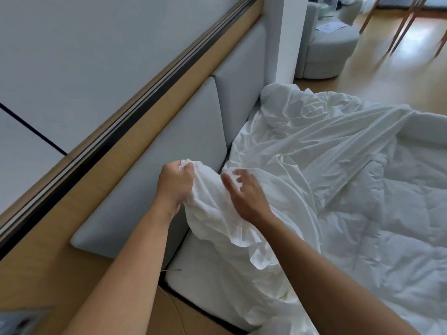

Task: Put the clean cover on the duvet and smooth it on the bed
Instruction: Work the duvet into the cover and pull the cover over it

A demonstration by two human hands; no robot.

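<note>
A white duvet cover lies crumpled across the head of the bed, draped over a quilted white duvet that shows at the right. My left hand is shut on a bunched corner of the cover, lifted close to the grey headboard. My right hand hovers over the same bunch with fingers spread, its fingertips touching the cloth. Loose folds of the cover hang below both hands. The mattress shows bare at the near corner.
A padded grey headboard with a wooden ledge runs along the left. A white pillar, a round grey seat and wooden floor lie beyond the bed. Chair legs stand at the top right.
</note>
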